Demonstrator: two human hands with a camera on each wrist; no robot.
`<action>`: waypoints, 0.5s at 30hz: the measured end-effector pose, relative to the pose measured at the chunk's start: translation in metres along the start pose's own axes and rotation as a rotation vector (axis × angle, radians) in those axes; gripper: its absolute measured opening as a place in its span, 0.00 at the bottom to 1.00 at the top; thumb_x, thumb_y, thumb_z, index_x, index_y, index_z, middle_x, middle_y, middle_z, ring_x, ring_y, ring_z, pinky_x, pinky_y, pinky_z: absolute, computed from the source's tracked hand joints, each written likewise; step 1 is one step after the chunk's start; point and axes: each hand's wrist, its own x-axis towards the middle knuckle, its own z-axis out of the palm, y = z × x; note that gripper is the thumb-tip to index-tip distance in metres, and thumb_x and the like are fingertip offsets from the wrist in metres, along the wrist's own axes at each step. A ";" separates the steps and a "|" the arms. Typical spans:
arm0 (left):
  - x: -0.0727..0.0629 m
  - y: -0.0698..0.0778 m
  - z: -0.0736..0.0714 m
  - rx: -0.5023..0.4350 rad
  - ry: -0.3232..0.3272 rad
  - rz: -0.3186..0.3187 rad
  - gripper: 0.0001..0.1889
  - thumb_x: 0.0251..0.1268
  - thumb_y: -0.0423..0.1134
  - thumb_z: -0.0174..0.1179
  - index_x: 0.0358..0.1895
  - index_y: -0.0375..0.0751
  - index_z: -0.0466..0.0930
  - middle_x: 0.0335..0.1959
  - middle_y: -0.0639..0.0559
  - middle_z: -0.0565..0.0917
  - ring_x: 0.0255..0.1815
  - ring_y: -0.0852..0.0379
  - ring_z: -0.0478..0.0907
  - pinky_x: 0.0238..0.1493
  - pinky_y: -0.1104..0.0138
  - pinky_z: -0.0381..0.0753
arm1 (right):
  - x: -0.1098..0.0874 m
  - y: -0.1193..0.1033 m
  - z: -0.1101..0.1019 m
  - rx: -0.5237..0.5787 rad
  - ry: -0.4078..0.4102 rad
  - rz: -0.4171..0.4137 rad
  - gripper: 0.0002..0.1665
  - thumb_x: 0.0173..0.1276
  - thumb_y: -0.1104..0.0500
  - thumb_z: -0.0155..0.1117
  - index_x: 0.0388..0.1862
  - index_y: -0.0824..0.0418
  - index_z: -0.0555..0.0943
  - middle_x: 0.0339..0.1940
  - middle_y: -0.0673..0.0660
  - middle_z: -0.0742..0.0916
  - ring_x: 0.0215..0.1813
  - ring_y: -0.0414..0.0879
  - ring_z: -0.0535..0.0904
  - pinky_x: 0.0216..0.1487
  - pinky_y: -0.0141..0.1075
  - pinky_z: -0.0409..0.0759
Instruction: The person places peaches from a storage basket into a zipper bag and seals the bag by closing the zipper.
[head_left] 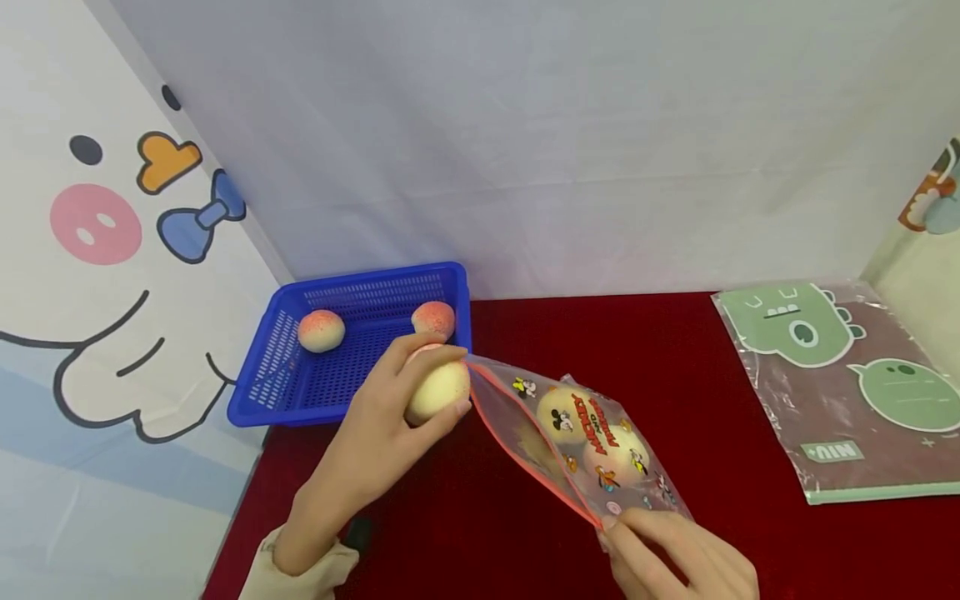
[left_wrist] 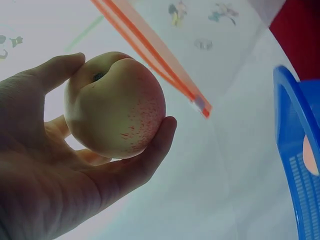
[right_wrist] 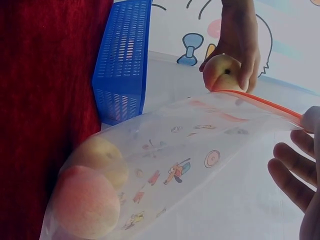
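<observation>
My left hand grips a peach with curled fingers and thumb, at the left end of the opening of a clear zip bag. In the left wrist view the peach shows a pale yellow skin with a pink-speckled side. My right hand pinches the other end of the bag's orange-red zip edge. Peaches lie at the bottom of the bag, two of them plain in the right wrist view, one pinkish peach in front. Cartoon figures are printed on the bag.
A blue plastic basket stands at the back left, holding a peach on its left and another peach on its right. A flat package with green cartoon shapes lies on the right of the dark red tabletop. White cloth hangs behind.
</observation>
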 end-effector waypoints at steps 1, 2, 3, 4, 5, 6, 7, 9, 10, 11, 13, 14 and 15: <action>-0.001 0.002 0.002 -0.010 -0.004 0.005 0.25 0.69 0.47 0.70 0.67 0.61 0.77 0.71 0.52 0.73 0.61 0.53 0.77 0.45 0.62 0.85 | 0.001 0.000 0.000 0.000 0.003 -0.005 0.13 0.73 0.57 0.64 0.31 0.61 0.89 0.25 0.57 0.87 0.22 0.44 0.77 0.17 0.27 0.67; -0.001 0.004 0.003 -0.020 -0.008 0.011 0.25 0.69 0.47 0.71 0.67 0.61 0.78 0.71 0.53 0.73 0.61 0.53 0.77 0.45 0.62 0.85 | 0.002 0.000 0.001 -0.001 0.009 -0.011 0.13 0.73 0.58 0.64 0.30 0.61 0.89 0.25 0.57 0.86 0.22 0.44 0.77 0.17 0.27 0.66; -0.002 0.006 0.005 -0.028 -0.008 0.019 0.25 0.68 0.47 0.71 0.67 0.60 0.78 0.71 0.52 0.73 0.62 0.52 0.77 0.45 0.62 0.86 | 0.004 0.000 0.001 -0.002 0.007 -0.012 0.13 0.73 0.58 0.64 0.30 0.61 0.89 0.25 0.57 0.86 0.21 0.44 0.76 0.17 0.27 0.66; -0.002 0.007 0.006 -0.037 -0.007 0.027 0.25 0.68 0.47 0.71 0.67 0.60 0.78 0.70 0.53 0.73 0.62 0.52 0.77 0.45 0.62 0.86 | 0.005 -0.001 0.001 -0.002 0.002 -0.009 0.13 0.73 0.58 0.64 0.30 0.61 0.88 0.25 0.57 0.86 0.21 0.44 0.76 0.17 0.27 0.66; -0.002 0.009 0.007 -0.044 -0.005 0.034 0.25 0.68 0.47 0.71 0.67 0.60 0.78 0.71 0.53 0.73 0.62 0.53 0.77 0.45 0.62 0.86 | 0.007 -0.002 0.001 -0.002 -0.005 -0.005 0.14 0.74 0.57 0.64 0.29 0.61 0.88 0.24 0.57 0.86 0.21 0.44 0.76 0.17 0.26 0.66; -0.002 0.010 0.009 -0.050 -0.005 0.039 0.25 0.68 0.47 0.72 0.67 0.60 0.78 0.71 0.53 0.73 0.63 0.53 0.77 0.45 0.63 0.86 | 0.008 -0.002 0.001 -0.003 -0.008 -0.003 0.14 0.74 0.57 0.63 0.29 0.61 0.88 0.24 0.57 0.86 0.21 0.44 0.76 0.17 0.26 0.66; -0.003 0.012 0.010 -0.057 -0.004 0.047 0.25 0.67 0.46 0.72 0.67 0.60 0.78 0.71 0.53 0.73 0.63 0.53 0.77 0.45 0.63 0.86 | 0.009 -0.003 0.001 -0.003 -0.010 -0.001 0.14 0.74 0.57 0.63 0.29 0.61 0.88 0.24 0.57 0.86 0.21 0.44 0.76 0.17 0.26 0.66; -0.003 0.015 0.013 -0.070 -0.011 0.055 0.25 0.67 0.47 0.72 0.67 0.61 0.78 0.71 0.54 0.73 0.63 0.53 0.77 0.45 0.63 0.86 | 0.010 -0.003 0.001 -0.005 -0.011 0.002 0.14 0.74 0.57 0.63 0.28 0.61 0.88 0.24 0.57 0.86 0.21 0.44 0.75 0.17 0.26 0.66; -0.002 0.016 0.014 -0.075 -0.015 0.060 0.25 0.67 0.47 0.72 0.67 0.61 0.78 0.71 0.55 0.72 0.63 0.54 0.77 0.45 0.64 0.86 | 0.010 -0.003 0.002 -0.006 -0.008 0.001 0.15 0.74 0.58 0.63 0.28 0.61 0.88 0.24 0.57 0.85 0.21 0.44 0.75 0.17 0.26 0.66; -0.002 0.018 0.015 -0.079 -0.017 0.065 0.25 0.68 0.47 0.71 0.67 0.61 0.78 0.71 0.55 0.72 0.63 0.54 0.77 0.45 0.64 0.86 | 0.011 -0.003 0.002 -0.006 -0.002 -0.003 0.14 0.74 0.58 0.63 0.28 0.61 0.88 0.24 0.57 0.85 0.21 0.44 0.75 0.17 0.26 0.65; -0.001 0.019 0.016 -0.079 -0.014 0.081 0.25 0.67 0.46 0.71 0.66 0.61 0.78 0.70 0.55 0.73 0.63 0.54 0.77 0.45 0.64 0.86 | 0.012 -0.004 0.002 -0.008 -0.001 -0.001 0.15 0.74 0.58 0.63 0.28 0.61 0.88 0.23 0.57 0.85 0.21 0.44 0.75 0.17 0.25 0.65; 0.000 0.020 0.017 -0.077 -0.012 0.089 0.25 0.68 0.46 0.71 0.66 0.61 0.78 0.70 0.55 0.73 0.64 0.54 0.77 0.46 0.63 0.86 | 0.013 -0.005 0.002 -0.009 -0.004 0.003 0.15 0.74 0.58 0.63 0.28 0.61 0.88 0.23 0.57 0.85 0.20 0.44 0.75 0.17 0.25 0.64; 0.000 0.020 0.018 -0.076 -0.009 0.097 0.25 0.68 0.46 0.71 0.66 0.60 0.78 0.70 0.55 0.73 0.64 0.53 0.77 0.46 0.63 0.86 | 0.014 -0.005 0.002 -0.010 -0.009 0.007 0.15 0.74 0.58 0.63 0.27 0.61 0.88 0.23 0.57 0.85 0.20 0.44 0.75 0.17 0.25 0.64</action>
